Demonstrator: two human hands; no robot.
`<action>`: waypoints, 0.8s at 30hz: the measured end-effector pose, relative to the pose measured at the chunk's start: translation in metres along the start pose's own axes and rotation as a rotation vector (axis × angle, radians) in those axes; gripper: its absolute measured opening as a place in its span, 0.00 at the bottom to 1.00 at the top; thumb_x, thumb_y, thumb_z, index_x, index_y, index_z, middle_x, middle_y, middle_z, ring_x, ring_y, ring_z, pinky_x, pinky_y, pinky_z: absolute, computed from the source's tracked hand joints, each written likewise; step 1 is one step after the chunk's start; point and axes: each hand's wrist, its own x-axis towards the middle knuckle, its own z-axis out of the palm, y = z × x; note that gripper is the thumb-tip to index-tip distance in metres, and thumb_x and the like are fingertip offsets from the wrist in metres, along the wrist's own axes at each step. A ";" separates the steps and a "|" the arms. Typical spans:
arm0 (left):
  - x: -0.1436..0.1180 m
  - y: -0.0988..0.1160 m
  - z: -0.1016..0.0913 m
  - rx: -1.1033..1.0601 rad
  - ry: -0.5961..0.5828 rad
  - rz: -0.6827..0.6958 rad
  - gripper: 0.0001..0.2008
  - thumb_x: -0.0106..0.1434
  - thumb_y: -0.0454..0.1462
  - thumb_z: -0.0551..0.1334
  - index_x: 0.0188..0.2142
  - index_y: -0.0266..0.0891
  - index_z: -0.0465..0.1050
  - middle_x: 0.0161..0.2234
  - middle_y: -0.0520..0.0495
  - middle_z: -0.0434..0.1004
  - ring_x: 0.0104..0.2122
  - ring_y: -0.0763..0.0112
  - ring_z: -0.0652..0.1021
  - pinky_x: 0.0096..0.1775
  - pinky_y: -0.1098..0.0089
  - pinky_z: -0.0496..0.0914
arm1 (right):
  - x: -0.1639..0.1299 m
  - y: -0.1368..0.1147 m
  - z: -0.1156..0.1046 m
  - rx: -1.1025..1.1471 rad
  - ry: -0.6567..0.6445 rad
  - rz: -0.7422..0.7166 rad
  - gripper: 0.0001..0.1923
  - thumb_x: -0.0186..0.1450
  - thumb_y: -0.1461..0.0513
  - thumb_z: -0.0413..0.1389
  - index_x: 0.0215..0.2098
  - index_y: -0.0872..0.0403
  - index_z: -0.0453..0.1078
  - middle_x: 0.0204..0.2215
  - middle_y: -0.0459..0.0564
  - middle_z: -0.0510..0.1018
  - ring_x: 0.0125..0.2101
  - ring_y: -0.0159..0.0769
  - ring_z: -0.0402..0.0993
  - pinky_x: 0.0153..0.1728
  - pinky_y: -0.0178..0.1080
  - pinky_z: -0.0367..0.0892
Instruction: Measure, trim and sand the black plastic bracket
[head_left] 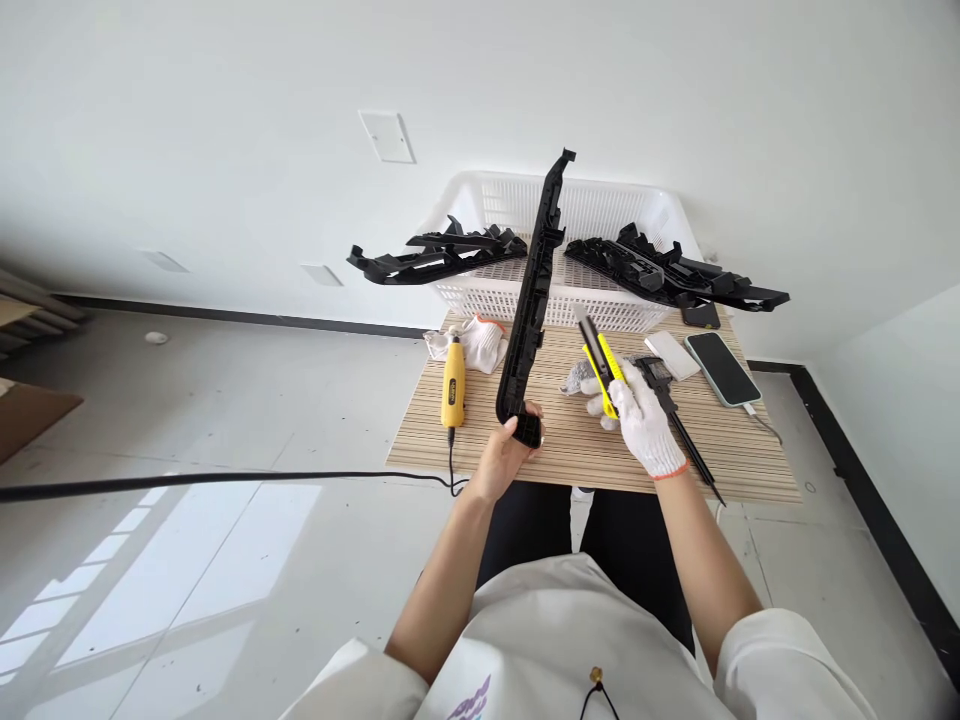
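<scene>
My bare left hand (pixel 504 458) is closed round the lower, bent end of a long black plastic trim piece (pixel 531 300). The piece stands up at a slant, its top end reaching above the basket's rim. My right hand (pixel 636 412), in a white knit glove with an orange cuff, grips a yellow and black utility knife (pixel 602 365). The knife's blade end points up and away from me, to the right of the black piece and apart from it. Beneath the gloved hand, a crumpled grey thing (pixel 577 378) is partly hidden.
A white plastic basket (pixel 487 298) holds black trim pieces (pixel 450 255) jutting over both sides. On the striped table (pixel 427 440) lie a yellow corded tool (pixel 453 385), a white glove (pixel 484 345), a caliper (pixel 686 435), a phone (pixel 722 367) with a cable and a white card-like item (pixel 672 355).
</scene>
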 end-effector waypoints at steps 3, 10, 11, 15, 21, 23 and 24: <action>-0.002 -0.003 -0.003 0.126 0.004 -0.027 0.20 0.56 0.45 0.72 0.43 0.41 0.71 0.40 0.49 0.67 0.29 0.78 0.67 0.27 0.75 0.63 | -0.011 0.013 0.001 0.163 0.073 0.123 0.31 0.67 0.44 0.51 0.63 0.49 0.59 0.33 0.48 0.77 0.22 0.28 0.67 0.18 0.30 0.58; -0.006 -0.001 -0.001 0.311 -0.022 -0.089 0.32 0.61 0.49 0.68 0.60 0.44 0.63 0.52 0.41 0.72 0.26 0.75 0.77 0.18 0.77 0.69 | -0.029 0.036 -0.011 0.312 0.106 0.168 0.19 0.57 0.54 0.62 0.44 0.54 0.73 0.18 0.41 0.70 0.17 0.26 0.59 0.16 0.30 0.47; -0.006 0.000 0.000 0.315 -0.004 -0.078 0.34 0.61 0.49 0.69 0.62 0.45 0.61 0.53 0.40 0.73 0.26 0.76 0.77 0.19 0.77 0.71 | -0.032 0.035 -0.014 0.288 0.076 0.183 0.18 0.56 0.56 0.62 0.42 0.55 0.74 0.17 0.41 0.70 0.17 0.26 0.59 0.16 0.30 0.47; -0.005 0.002 0.001 0.251 0.030 -0.053 0.37 0.62 0.47 0.68 0.66 0.49 0.57 0.55 0.41 0.74 0.23 0.79 0.77 0.21 0.75 0.74 | -0.043 0.028 -0.022 0.170 -0.039 0.267 0.16 0.55 0.59 0.61 0.41 0.57 0.77 0.16 0.43 0.71 0.16 0.26 0.60 0.17 0.31 0.51; -0.001 0.004 -0.002 0.039 0.008 -0.071 0.33 0.63 0.54 0.65 0.63 0.48 0.63 0.48 0.46 0.76 0.19 0.81 0.70 0.19 0.71 0.73 | -0.050 0.024 -0.022 -0.007 0.032 0.293 0.18 0.56 0.57 0.63 0.43 0.57 0.79 0.19 0.45 0.75 0.19 0.29 0.66 0.20 0.33 0.59; 0.000 0.005 -0.002 0.013 -0.001 -0.085 0.32 0.63 0.57 0.64 0.60 0.47 0.68 0.46 0.46 0.76 0.19 0.80 0.69 0.19 0.72 0.72 | -0.050 0.025 -0.022 -0.017 0.025 0.297 0.18 0.56 0.56 0.63 0.42 0.57 0.80 0.19 0.45 0.75 0.19 0.30 0.68 0.20 0.33 0.61; 0.000 0.005 -0.002 0.010 -0.006 -0.083 0.31 0.63 0.57 0.64 0.59 0.46 0.69 0.45 0.46 0.76 0.19 0.81 0.68 0.19 0.72 0.71 | -0.049 0.026 -0.022 -0.019 0.003 0.302 0.18 0.56 0.56 0.63 0.42 0.57 0.80 0.19 0.45 0.75 0.20 0.30 0.68 0.20 0.33 0.62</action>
